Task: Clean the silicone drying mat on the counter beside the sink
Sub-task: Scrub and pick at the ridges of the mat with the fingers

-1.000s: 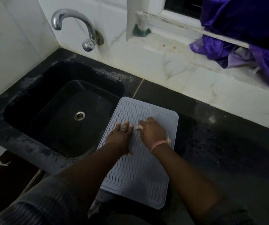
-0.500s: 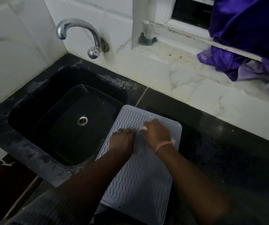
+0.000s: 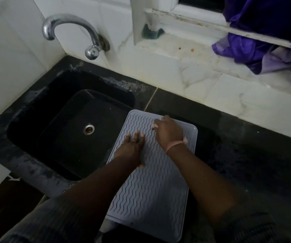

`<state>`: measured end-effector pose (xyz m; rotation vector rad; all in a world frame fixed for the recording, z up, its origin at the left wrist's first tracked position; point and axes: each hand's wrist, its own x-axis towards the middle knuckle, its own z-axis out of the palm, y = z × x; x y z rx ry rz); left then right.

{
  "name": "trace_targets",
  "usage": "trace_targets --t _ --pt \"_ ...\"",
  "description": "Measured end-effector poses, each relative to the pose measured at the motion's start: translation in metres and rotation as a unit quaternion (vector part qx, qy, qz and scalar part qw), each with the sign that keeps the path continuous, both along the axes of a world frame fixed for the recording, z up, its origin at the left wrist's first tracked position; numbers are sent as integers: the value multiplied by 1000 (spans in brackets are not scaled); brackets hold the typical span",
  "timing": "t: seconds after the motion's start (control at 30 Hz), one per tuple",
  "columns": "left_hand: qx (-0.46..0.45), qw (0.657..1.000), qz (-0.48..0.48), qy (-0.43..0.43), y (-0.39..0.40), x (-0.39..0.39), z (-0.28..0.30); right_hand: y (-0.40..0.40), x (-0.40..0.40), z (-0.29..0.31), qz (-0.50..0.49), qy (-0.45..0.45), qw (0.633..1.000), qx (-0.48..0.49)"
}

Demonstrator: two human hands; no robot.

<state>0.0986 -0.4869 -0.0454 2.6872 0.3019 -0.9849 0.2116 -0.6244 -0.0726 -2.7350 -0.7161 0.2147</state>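
Pale object inside the curled right hand (image 3: 169, 133) mostly hidden; purple cloth (image 3: 264, 48) cut off at right edge.

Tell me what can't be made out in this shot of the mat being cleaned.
Head view only:
- What the right hand grips: something pale peeks out, the fist hides it.
- The silicone mat near edge: overhangs the counter, partly behind the forearms.
- Purple cloth: cut off at the right edge.
- Wetness on the mat: too dim.
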Motion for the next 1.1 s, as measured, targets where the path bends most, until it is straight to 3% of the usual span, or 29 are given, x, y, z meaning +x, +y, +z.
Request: trace_targets --t 0.13,0.2,0.27,0.33,0.43,0.5,0.57,0.6,0.63,0.67,0.7,0.73,0.9,0.93,1.0,1.1 --pt "-10 1000 5 -3 2 -1 0 8 25 10 -18 21 999 -34" --pt "-19 1000 10 -11 2 -2 1 8 30 15 -42 72 996 27" --pt "-31 999 20 -26 1 -5 2 -2 27 23 -77 143 976 147" --pt "-46 997 40 -50 1 -10 -1 -17 17 31 -151 246 913 287" --pt "-105 976 98 -166 -8 -16 -3 -38 -8 26 -257 407 765 427" --pt "-192 927 200 -252 -24 -19 4 -45 -23 18 -290 446 679 506" --pt "-336 849 353 -206 -41 -21 18 -45 -36 19 -315 439 590 600" --pt "-416 787 429 -152 -48 -22 24 -45 -43 21 -316 426 550 645" --pt "-497 704 497 -98 -53 -23 29 -44 -49 25 -308 411 527 677" --pt "-561 625 539 -60 -56 -25 31 -43 -55 29 -298 397 530 688" --pt "-603 572 554 -43 -58 -26 33 -42 -63 32 -282 389 546 686" --pt "-623 558 546 -40 -60 -26 35 -43 -71 34 -262 389 568 676" --pt "-586 584 547 -128 -55 -29 30 -79 -99 42 -94 483 650 579" --pt "-560 608 542 -151 -50 -30 27 -86 -101 42 -92 486 676 546" --pt "-542 650 507 -164 -47 -30 28 -92 -103 39 -122 447 747 477" --pt "-563 688 438 -133 -60 -27 32 -85 -108 33 -121 320 855 390"
